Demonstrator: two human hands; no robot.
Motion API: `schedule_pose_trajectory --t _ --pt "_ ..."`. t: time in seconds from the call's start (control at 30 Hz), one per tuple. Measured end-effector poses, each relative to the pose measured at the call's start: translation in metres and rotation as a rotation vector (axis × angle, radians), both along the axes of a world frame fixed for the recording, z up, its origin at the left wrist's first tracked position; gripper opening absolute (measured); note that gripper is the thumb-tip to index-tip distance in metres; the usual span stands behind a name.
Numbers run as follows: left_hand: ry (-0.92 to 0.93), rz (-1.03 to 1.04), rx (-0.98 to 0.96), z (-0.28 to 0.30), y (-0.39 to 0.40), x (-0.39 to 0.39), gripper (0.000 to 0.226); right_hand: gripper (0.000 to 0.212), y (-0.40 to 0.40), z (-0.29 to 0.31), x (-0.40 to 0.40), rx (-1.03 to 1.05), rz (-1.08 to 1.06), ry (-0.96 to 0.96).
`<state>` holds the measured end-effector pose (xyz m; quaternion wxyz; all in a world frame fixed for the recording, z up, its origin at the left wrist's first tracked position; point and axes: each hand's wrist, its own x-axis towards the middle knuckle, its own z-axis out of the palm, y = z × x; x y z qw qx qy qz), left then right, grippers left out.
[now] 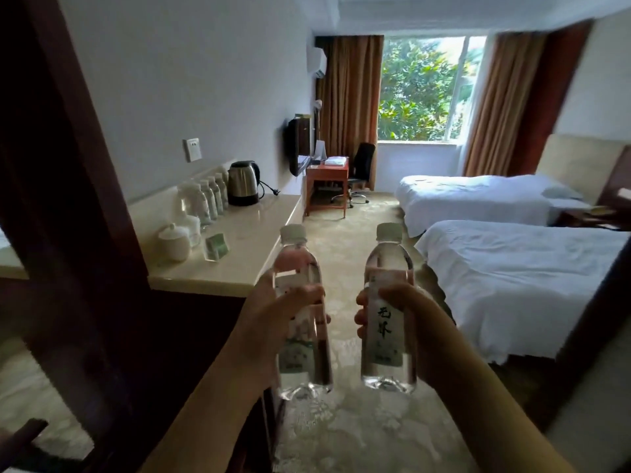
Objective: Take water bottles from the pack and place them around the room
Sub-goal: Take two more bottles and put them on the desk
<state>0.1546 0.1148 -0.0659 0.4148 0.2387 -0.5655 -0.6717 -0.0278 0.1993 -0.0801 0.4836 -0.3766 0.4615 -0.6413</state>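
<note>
We stand at the room's entry, one bottle in each hand. Our left hand [273,312] is clamped around the middle of the left bottle [302,312]; our right hand [399,308] is wrapped the same way around the right bottle [387,312]. Both bottles are upright, capped, full, held side by side and apart, out over the carpet [358,431].

To the left, the tabletop [252,240] already carries a row of bottles [208,196] along the wall, beside a kettle [243,183], a lidded jar [174,242] and a small card stand [215,246]. Two beds [519,285] lie to the right; a desk [327,182] stands far off under the window.

Risks as we judge them:
- Both hands are occupied, so neither can steady the other's bottle while setting one down.
- The grip sits on a smooth label; a slackened hold could let a bottle slide and drop to the carpet.
- Placing near the row could knock a neighbour and topple several.
- A bottle stood on the soft bed would likely tip over.
</note>
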Motion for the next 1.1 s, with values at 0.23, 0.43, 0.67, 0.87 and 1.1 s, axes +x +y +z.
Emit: schedule_pose_trajectory --t 0.23,0.43,0.67,0.87,1.1 --pt "-0.054 -0.162 -0.010 0.006 -0.107 -0.099 0.048 0.054 -0.077 0.007 -0.087 0.021 -0.213 -0.035" --pt "-0.056 -0.220 0.075 -0.015 -0.191 -0.230 0.038 0.067 -0.150 -0.021 -0.203 0.035 -0.296 -0.102" --pt "-0.095 -0.232 0.071 -0.023 -0.292 -0.386 0.046 0.080 -0.253 -0.029 -0.358 0.012 -0.299 -0.123" --pt "-0.105 -0.140 0.065 0.003 -0.382 -0.471 0.059 0.088 -0.361 -0.007 -0.461 0.007 -0.227 -0.074" --pt "-0.111 -0.021 -0.003 -0.007 -0.515 -0.567 0.047 0.063 -0.507 -0.015 -0.564 -0.008 -0.154 -0.032"
